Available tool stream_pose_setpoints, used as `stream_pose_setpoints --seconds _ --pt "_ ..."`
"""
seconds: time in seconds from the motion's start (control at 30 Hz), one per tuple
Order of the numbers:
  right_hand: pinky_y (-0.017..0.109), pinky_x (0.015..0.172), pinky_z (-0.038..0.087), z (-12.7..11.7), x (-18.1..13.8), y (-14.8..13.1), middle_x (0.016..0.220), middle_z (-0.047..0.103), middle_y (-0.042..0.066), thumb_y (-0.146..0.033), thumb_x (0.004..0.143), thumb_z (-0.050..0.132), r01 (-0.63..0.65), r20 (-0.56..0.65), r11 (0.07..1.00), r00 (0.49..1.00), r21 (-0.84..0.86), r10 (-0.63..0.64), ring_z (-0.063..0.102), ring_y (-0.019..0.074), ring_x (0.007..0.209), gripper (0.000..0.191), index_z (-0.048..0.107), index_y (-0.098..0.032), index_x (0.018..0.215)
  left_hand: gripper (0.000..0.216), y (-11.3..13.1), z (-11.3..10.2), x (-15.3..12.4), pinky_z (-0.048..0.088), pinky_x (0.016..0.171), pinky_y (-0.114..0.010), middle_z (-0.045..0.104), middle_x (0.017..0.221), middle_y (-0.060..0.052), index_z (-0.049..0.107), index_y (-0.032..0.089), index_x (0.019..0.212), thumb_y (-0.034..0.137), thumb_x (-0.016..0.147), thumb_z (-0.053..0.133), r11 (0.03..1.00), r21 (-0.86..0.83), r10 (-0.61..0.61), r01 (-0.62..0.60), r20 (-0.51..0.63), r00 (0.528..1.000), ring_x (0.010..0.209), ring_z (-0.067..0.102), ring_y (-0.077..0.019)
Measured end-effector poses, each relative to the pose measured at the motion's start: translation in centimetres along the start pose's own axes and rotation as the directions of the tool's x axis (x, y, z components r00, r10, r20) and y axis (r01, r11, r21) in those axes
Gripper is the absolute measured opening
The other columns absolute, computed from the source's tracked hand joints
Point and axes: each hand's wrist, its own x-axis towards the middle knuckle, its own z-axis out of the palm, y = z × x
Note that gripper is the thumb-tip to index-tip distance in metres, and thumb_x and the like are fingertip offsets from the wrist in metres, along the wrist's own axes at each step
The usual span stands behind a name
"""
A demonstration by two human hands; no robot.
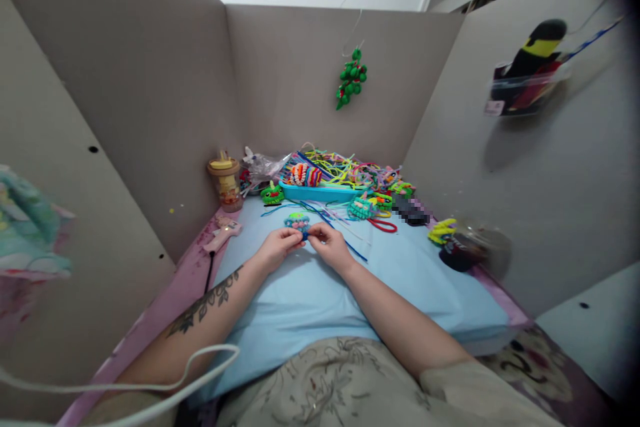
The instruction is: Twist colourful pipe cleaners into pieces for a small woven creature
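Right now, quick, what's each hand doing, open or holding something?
Left hand: closed, pinching the small blue-green craft piece.
Right hand: closed, fingertips at the same piece's blue lower edge.

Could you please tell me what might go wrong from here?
The small colourful piece might slip, since the left hand and right hand seem to pinch only its near end. The long blue strand beside the right hand might snag. The dark cup could tip if bumped.
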Motion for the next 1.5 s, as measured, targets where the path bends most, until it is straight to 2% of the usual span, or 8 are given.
stream_pose_setpoints --seconds 0.87,1.3,1.5 --pt "0.024 0.058 0.045 0.0 0.0 -0.4 0.072 0.058 0.001 -0.017 0.071 0.048 0.035 0.016 0.999 0.999 -0.012 -0.035 0.053 0.0129 0.063 0.011 0.058 -0.018 0.076 0.024 0.1 0.1 0.0 0.046 0.078 -0.028 0.063 0.067 -0.002 0.064 0.011 0.068 0.025 0.054 0.078 1.000 -0.023 -0.016 0.016 0.004 1.000 0.067 0.060 -0.0122" --pt "0.025 0.060 0.045 0.0 0.0 -0.2 0.072 0.058 0.001 -0.017 0.071 0.049 0.002 0.011 1.000 1.000 0.015 -0.002 0.054 0.0132 0.064 0.010 0.057 -0.018 0.076 0.024 0.3 0.2 -0.1 0.047 0.074 -0.026 0.064 0.066 -0.002 0.064 0.011 0.067 0.026 0.054 0.078 0.999 -0.049 -0.022 0.022 -0.001 1.000 0.065 0.061 -0.0122" --pt "0.025 0.058 0.044 0.0 0.2 0.5 0.068 0.056 0.000 -0.021 0.071 0.053 -0.053 -0.020 0.996 0.998 0.070 0.055 0.053 0.0130 0.061 0.006 0.055 -0.019 0.075 0.024 0.4 0.3 -0.1 0.046 0.078 -0.029 0.067 0.071 -0.004 0.067 0.012 0.073 0.019 0.053 0.078 0.998 -0.060 -0.006 0.005 -0.009 1.000 0.069 0.062 -0.0138"
